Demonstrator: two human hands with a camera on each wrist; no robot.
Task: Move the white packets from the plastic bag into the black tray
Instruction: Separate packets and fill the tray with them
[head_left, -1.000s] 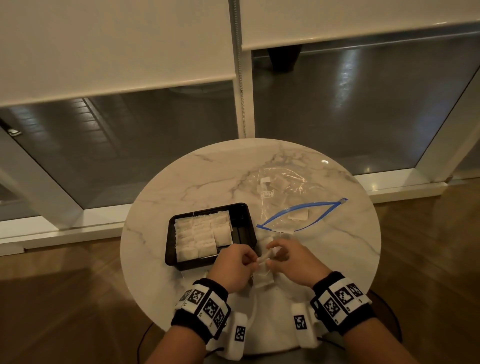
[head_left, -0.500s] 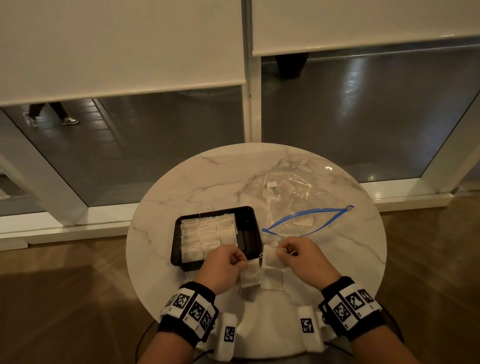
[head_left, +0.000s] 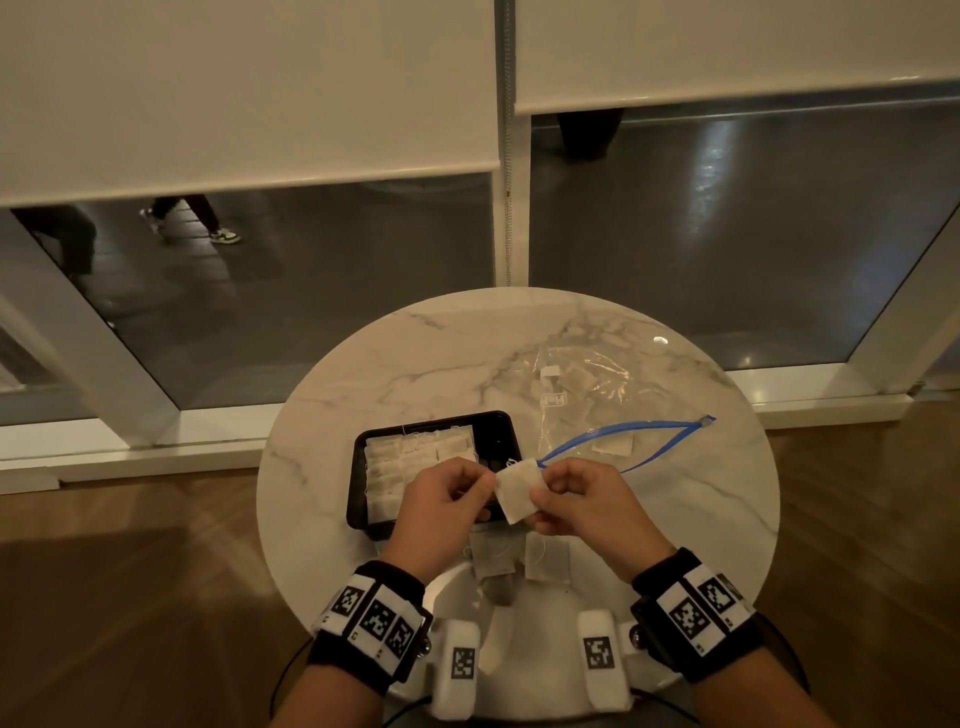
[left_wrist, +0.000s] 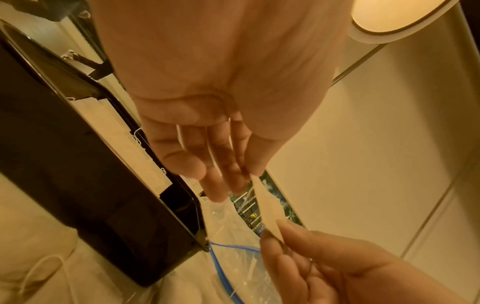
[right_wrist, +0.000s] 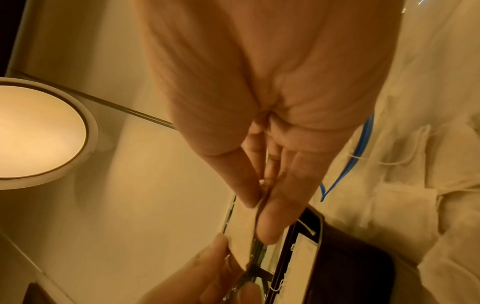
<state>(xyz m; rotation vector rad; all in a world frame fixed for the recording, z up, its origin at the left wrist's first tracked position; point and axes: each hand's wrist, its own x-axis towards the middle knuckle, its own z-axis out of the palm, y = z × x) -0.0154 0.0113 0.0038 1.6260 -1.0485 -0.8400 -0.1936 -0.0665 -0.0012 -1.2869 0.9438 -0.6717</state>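
Both hands hold one white packet (head_left: 519, 491) in the air over the near right corner of the black tray (head_left: 358, 470). My left hand (head_left: 485, 486) pinches its left edge and my right hand (head_left: 545, 493) pinches its right edge. The left wrist view shows the packet (left_wrist: 267, 205) edge-on between the two hands. In the right wrist view my right hand (right_wrist: 259, 207) grips it between thumb and finger. Several packets (head_left: 415, 454) fill the tray's left part. The clear plastic bag (head_left: 582, 384) with a blue zip lies open behind, with packets inside.
Two more packets (head_left: 545, 561) lie on the round marble table (head_left: 415, 364) just below my hands, near the front edge. The tray's right strip (head_left: 496, 439) is bare. Windows and wooden floor surround the small table.
Both hands rose and moved away from me toward the tray's corner with a single packet. The other packets they held now lie on the table below.
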